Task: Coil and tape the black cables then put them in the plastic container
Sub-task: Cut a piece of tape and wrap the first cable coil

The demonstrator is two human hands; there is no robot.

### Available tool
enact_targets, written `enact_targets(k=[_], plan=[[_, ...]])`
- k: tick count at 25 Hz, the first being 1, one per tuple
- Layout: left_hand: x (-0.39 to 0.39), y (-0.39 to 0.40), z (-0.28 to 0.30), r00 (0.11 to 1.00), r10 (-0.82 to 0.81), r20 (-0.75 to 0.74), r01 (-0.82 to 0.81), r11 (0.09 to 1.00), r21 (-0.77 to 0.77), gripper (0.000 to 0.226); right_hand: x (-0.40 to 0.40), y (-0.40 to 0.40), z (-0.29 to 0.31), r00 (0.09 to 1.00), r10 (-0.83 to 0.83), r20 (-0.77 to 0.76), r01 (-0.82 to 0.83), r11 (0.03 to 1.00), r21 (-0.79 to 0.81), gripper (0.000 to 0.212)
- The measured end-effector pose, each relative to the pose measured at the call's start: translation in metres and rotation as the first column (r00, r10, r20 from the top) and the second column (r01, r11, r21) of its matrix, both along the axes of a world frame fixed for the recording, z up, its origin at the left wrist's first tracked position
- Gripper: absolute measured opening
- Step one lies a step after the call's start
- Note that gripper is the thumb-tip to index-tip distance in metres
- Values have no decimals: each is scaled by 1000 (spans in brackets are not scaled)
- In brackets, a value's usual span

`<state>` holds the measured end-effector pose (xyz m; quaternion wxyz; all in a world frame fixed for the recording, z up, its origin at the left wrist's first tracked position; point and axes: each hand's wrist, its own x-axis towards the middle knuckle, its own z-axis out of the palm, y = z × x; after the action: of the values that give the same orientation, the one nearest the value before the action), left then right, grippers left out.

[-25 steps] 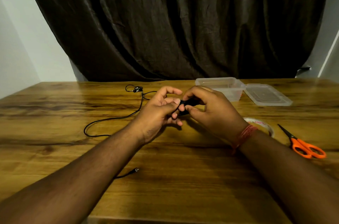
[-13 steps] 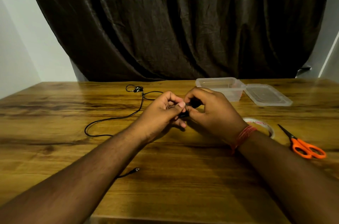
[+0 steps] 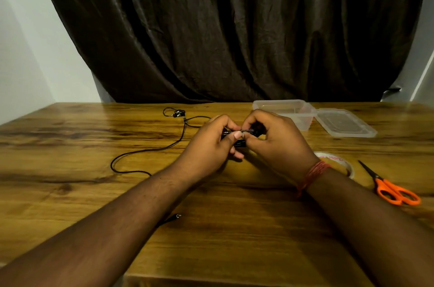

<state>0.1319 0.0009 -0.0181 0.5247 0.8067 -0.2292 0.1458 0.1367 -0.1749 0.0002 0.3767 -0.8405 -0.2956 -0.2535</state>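
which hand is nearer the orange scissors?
Right. The right hand is mid-table, left of and beyond the orange scissors, with the tape roll between. The left hand is farther left, fingertips meeting the right's on a black bundle.

Dark curtain (image 3: 234, 28) — pale walls (image 3: 35, 52) — wooden table (image 3: 70, 145).
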Motion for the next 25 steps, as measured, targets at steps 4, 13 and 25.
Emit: enact_targets(k=[4, 13, 25], plan=[[-2, 1, 5, 995, 65, 73, -71, 994, 80, 6, 2, 1, -2, 1000, -4, -20, 3, 1000, -22, 8], [-6, -3, 4, 992, 105, 74, -109, 992, 63, 9, -1, -2, 2, 1000, -16, -2, 16, 1000, 10, 5], [-12, -4, 8, 880, -321, -349, 99, 844, -526, 7, -2, 0, 2, 999, 8, -42, -8, 1000, 10, 5]])
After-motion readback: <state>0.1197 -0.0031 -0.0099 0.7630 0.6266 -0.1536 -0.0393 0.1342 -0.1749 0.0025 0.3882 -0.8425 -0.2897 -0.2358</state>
